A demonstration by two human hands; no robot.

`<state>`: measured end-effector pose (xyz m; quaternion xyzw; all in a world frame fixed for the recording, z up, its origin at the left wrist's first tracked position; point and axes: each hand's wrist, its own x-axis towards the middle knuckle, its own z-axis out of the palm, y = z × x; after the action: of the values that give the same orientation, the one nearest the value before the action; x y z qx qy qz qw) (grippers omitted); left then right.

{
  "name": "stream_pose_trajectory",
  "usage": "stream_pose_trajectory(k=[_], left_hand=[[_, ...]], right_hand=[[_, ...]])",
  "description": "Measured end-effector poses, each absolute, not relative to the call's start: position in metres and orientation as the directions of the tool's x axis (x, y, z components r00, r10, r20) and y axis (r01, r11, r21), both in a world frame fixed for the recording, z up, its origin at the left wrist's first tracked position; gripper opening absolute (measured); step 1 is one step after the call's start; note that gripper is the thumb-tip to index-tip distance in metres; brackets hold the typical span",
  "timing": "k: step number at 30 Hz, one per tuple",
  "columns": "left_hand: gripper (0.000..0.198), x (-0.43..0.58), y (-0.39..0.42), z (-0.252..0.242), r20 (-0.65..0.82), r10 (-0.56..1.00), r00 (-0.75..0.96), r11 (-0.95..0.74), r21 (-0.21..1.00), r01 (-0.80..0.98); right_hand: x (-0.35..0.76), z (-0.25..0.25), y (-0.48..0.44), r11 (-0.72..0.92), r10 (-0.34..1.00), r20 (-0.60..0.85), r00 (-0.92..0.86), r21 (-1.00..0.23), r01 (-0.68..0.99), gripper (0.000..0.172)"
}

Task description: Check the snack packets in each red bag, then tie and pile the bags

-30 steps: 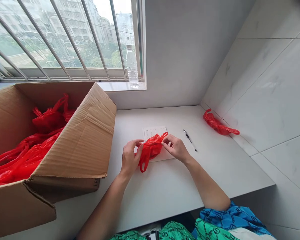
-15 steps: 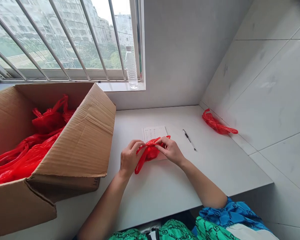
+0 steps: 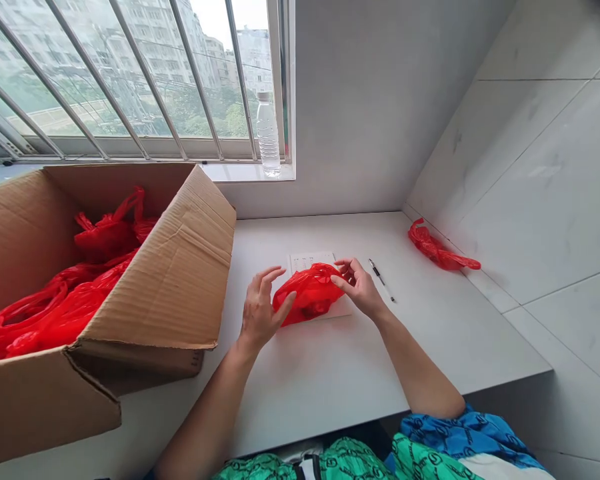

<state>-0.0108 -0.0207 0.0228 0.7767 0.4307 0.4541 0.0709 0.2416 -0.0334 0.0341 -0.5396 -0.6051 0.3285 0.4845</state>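
A red plastic bag [image 3: 310, 290] lies loosely spread on a sheet of paper [image 3: 305, 260], with something darker showing through its lower part. At the bag's left side my left hand [image 3: 263, 308] is open, fingers spread and thumb over the bag's edge. My right hand [image 3: 363, 290] is at the opposite side, its thumb and fingers apart around the bag's right edge. What lies inside the bag cannot be made out. A black-and-clear pen [image 3: 381, 280] rests on the table just right of the paper.
On the left, a large open cardboard box [image 3: 165, 267] holds several red bags [image 3: 107, 237]. Another twisted red bag [image 3: 437, 248] lies by the tiled wall. A clear bottle [image 3: 269, 137] stands on the windowsill. The white table [image 3: 330, 380] has its front edge near my body.
Both hands have let go of the bag's gathered top and moved slightly apart. The bag has loosened and spread out between them, its handle no longer hanging down at the left.
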Motion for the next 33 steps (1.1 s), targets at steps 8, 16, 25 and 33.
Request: stream_pose_trajectory(k=[8, 16, 25, 33], left_hand=[[0.020, -0.009, -0.023, 0.020, 0.524, 0.852, -0.014, -0.460, 0.760, 0.460], [0.043, -0.004, -0.036, 0.038, 0.509, 0.860, 0.022, -0.508, 0.853, 0.125], [0.018, -0.006, -0.065, 0.080, 0.660, 0.688, 0.301, -0.704, 0.708, 0.057], [0.018, -0.014, -0.070, 0.081, 0.528, 0.783, 0.329, -0.468, 0.848, -0.248]], right_hand=[[0.251, 0.031, -0.029, 0.173, 0.948, 0.199, 0.247, -0.977, 0.123, 0.027], [0.265, 0.045, -0.032, 0.306, 0.852, 0.396, 0.343, -0.907, 0.290, 0.029], [0.231, 0.081, -0.073, 0.712, 0.573, 0.789, -0.221, -0.346, 0.611, 0.011], [0.235, 0.071, -0.067, 0.455, 0.890, 0.249, -0.382, -0.427, 0.781, 0.023]])
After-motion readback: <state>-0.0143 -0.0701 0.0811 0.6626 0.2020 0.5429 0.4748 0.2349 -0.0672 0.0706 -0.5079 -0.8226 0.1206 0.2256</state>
